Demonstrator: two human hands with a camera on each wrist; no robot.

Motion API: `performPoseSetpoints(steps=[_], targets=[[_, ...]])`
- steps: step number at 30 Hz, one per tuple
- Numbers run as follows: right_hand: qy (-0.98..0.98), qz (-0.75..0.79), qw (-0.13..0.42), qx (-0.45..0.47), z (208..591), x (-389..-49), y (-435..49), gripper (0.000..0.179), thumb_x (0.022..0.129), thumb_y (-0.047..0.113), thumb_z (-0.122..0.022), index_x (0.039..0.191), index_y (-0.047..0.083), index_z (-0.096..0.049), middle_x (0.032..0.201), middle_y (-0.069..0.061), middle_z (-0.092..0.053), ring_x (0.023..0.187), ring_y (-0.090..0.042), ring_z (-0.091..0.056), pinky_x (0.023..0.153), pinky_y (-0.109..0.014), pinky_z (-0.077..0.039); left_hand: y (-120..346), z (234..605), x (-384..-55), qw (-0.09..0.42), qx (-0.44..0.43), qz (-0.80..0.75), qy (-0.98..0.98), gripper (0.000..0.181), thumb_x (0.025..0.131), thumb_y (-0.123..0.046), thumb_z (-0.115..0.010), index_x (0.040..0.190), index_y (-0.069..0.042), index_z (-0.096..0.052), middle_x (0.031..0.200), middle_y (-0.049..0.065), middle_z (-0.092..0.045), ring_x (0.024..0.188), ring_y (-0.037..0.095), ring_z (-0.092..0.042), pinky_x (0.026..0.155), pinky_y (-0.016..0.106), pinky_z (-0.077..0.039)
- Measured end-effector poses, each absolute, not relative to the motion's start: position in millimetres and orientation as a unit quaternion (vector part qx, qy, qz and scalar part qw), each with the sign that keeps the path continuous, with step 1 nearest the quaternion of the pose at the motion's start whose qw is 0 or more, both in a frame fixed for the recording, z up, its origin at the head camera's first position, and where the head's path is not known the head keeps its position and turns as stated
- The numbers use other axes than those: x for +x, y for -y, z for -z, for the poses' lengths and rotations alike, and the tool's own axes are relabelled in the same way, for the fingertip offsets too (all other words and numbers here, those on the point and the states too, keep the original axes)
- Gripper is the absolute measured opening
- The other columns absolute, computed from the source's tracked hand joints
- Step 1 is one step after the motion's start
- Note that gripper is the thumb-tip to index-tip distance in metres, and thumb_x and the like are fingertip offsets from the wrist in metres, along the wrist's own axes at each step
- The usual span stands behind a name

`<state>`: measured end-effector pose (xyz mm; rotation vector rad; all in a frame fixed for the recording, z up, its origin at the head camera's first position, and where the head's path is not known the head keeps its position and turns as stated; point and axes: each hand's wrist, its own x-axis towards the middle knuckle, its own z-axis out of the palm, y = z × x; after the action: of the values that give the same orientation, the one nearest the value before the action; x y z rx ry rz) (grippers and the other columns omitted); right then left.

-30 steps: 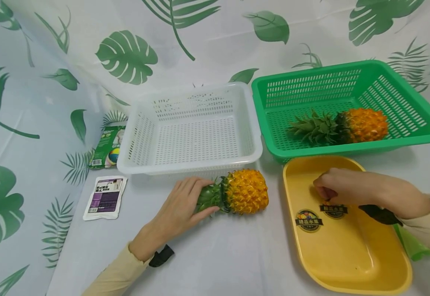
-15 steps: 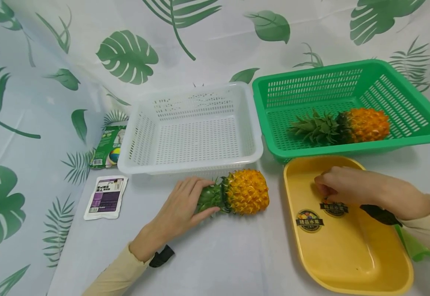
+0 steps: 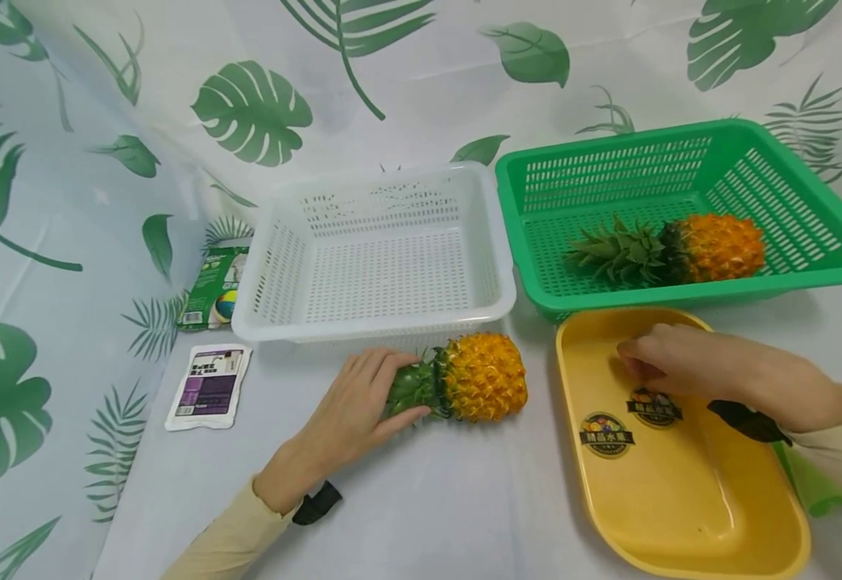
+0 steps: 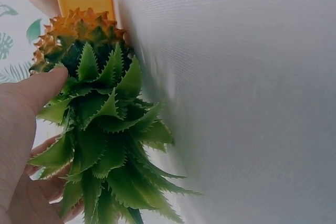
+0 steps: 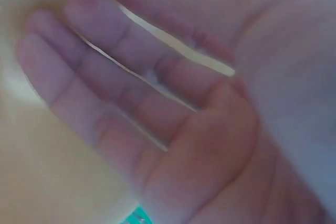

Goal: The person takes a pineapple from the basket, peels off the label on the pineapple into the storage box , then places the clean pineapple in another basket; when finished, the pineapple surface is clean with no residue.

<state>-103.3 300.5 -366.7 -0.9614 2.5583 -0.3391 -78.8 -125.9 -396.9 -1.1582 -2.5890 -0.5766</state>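
A pineapple (image 3: 484,377) with yellow-orange rind lies on the table, its green crown pointing left in the head view. My left hand (image 3: 354,405) grips the crown, thumb on one side and fingers round the other; the left wrist view shows the toothed leaves (image 4: 107,145) close up. Inside the yellow tray (image 3: 682,491), my right hand (image 3: 685,362) has its fingertips lowered at the upper edge of a round black sticker (image 3: 654,408). A second sticker (image 3: 606,436) is beside it. Its fingers (image 5: 110,124) look loosely bent and blurred in the right wrist view; no held thing shows.
A white basket (image 3: 371,326) stands behind the left hand. To its right, a green basket (image 3: 682,292) holds another pineapple (image 3: 723,248). Two packets, one green (image 3: 212,288) and one purple and white (image 3: 209,387), lie at the left. Green material (image 3: 815,483) shows beside the tray.
The right fingertips have shifted slightly upward, leaving more of the nearby sticker in sight. My left hand and the pineapple stay in place.
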Motion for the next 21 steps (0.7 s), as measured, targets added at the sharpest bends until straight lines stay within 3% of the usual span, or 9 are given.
performPoseSetpoints(steps=[6,11,17,21], targets=[[-0.906,0.138,0.200,-0.347,352.6,-96.4,-289.6,0.029,0.093,0.007,-0.078,0.082,0.022,-0.056,0.069,0.016,-0.041,0.061,0.003,-0.037,0.055,-0.021,-0.034,126.6,396.3,-76.3,0.122,-0.394,0.198,0.889,0.061,0.090,-0.036,-0.085,0.134,-0.002,-0.059,0.121,0.012,-0.064,0.111,0.029,-0.062,0.094,0.047,-0.051],[-0.894,0.128,0.170,-0.393,331.6,-88.4,-274.5,0.026,0.091,0.008,-0.081,0.087,0.024,-0.060,0.078,0.020,-0.047,0.066,0.003,-0.042,0.057,-0.021,-0.040,126.9,397.1,-75.4,0.123,-0.391,0.201,0.890,0.061,0.090,-0.037,-0.084,0.134,-0.001,-0.059,0.121,0.012,-0.064,0.111,0.030,-0.062,0.094,0.048,-0.051],[-0.865,0.118,0.019,-0.486,306.3,-83.4,-248.8,0.029,0.086,0.013,-0.087,0.102,0.025,-0.065,0.098,0.016,-0.055,0.079,-0.003,-0.052,0.062,-0.023,-0.050,126.6,397.0,-74.6,0.125,-0.388,0.199,0.891,0.061,0.090,-0.036,-0.084,0.133,-0.002,-0.059,0.120,0.012,-0.064,0.110,0.030,-0.062,0.094,0.048,-0.051],[-0.838,0.143,-0.052,-0.524,296.9,-85.5,-232.2,0.021,0.100,0.031,-0.074,0.116,0.020,-0.066,0.113,0.008,-0.058,0.090,-0.007,-0.056,0.071,-0.025,-0.056,125.2,396.8,-74.2,0.128,-0.391,0.196,0.890,0.061,0.090,-0.037,-0.084,0.134,-0.001,-0.059,0.120,0.012,-0.063,0.109,0.030,-0.061,0.091,0.046,-0.051]])
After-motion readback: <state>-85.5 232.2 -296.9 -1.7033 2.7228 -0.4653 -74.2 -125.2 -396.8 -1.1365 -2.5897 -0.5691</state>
